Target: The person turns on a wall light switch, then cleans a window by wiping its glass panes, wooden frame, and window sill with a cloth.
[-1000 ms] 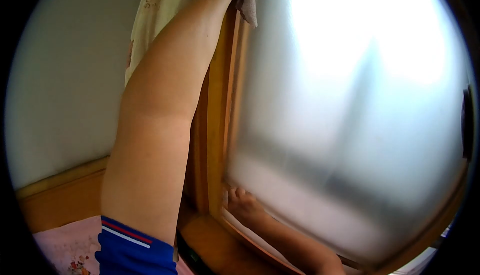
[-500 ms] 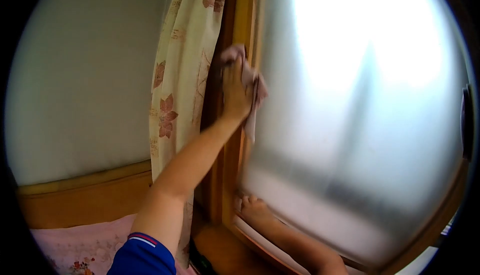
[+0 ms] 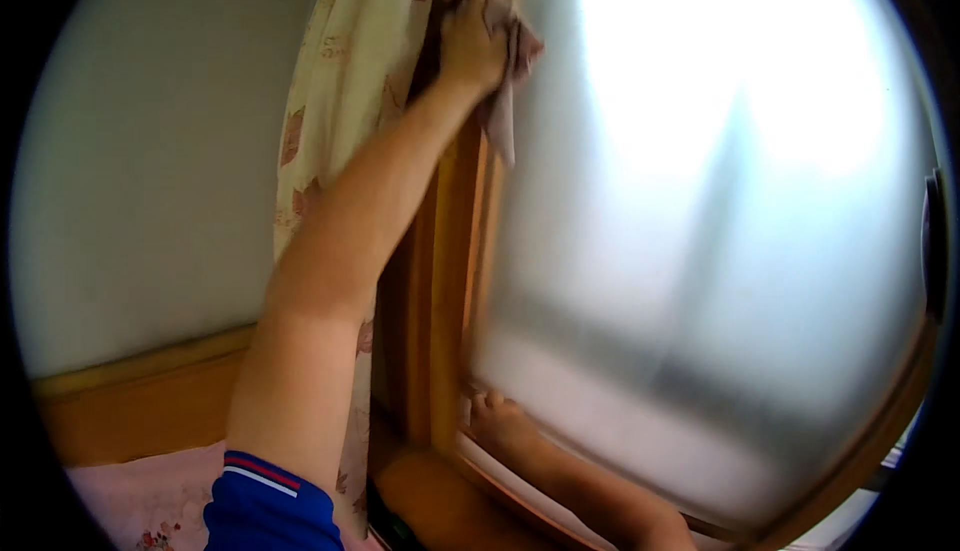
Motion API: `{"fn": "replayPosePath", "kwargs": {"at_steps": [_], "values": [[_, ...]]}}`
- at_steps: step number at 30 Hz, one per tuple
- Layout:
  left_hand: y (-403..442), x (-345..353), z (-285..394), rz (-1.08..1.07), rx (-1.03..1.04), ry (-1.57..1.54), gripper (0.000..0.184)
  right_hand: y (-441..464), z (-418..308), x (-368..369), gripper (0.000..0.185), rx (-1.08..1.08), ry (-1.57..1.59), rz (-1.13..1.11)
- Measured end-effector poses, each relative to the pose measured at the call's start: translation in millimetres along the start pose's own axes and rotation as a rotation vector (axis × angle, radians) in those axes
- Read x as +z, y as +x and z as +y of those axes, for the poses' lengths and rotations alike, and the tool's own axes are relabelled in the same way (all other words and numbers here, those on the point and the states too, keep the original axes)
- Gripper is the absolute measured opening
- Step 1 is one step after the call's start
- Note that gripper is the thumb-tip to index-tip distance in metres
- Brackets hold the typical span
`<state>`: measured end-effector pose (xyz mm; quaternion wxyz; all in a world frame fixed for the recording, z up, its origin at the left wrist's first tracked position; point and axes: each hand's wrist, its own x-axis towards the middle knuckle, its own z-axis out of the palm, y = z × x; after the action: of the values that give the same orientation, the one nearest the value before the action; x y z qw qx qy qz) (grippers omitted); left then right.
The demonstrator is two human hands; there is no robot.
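Observation:
My left hand (image 3: 475,46) is high on the wooden window frame (image 3: 450,281), its fingers closed on a dusty-pink cloth (image 3: 518,46). A loose corner of the cloth hangs below the hand, over the edge of the frosted pane (image 3: 640,251). Low on the pane's left side, my right hand (image 3: 500,421) has its fingers curled on the frame's edge. The palms of both hands are hidden.
A cream curtain with reddish flowers (image 3: 340,81) hangs left of the frame, partly behind my left arm. A grey wall panel (image 3: 150,171) stands farther left, above a wooden board (image 3: 150,401) and a pink flowered cloth (image 3: 150,501). Brown wood (image 3: 440,501) lies below the window.
Half a second ago my left hand was lower on the frame; it has moved up with the cloth. One second ago it was higher, near the top edge. My right hand has barely moved.

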<state>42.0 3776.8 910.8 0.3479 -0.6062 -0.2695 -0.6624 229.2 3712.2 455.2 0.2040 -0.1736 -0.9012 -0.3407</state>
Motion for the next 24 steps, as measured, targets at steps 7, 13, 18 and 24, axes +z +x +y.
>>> {"fn": "replayPosePath", "kwargs": {"at_steps": [7, 13, 18, 24], "values": [[59.9, 17.9, -18.4, 0.015, -0.021, 0.135, 0.076, 0.8, 1.4, -7.5, 0.022, -0.057, -0.102, -0.044], [4.2, 16.5, -47.9, 0.064, 0.146, 0.22, 0.078, -4.0, -4.7, 14.5, 0.028, -0.034, -0.08, -0.026], [-122.5, -6.6, 1.8, 0.0, 0.032, 0.114, 0.075, 0.9, -0.4, 9.9, 0.039, 0.033, 0.011, 0.089], [-288.0, -34.7, 29.6, -0.042, -0.102, 0.017, 0.073, 3.7, 4.1, -7.3, 0.024, 0.013, -0.011, -0.12]]}}
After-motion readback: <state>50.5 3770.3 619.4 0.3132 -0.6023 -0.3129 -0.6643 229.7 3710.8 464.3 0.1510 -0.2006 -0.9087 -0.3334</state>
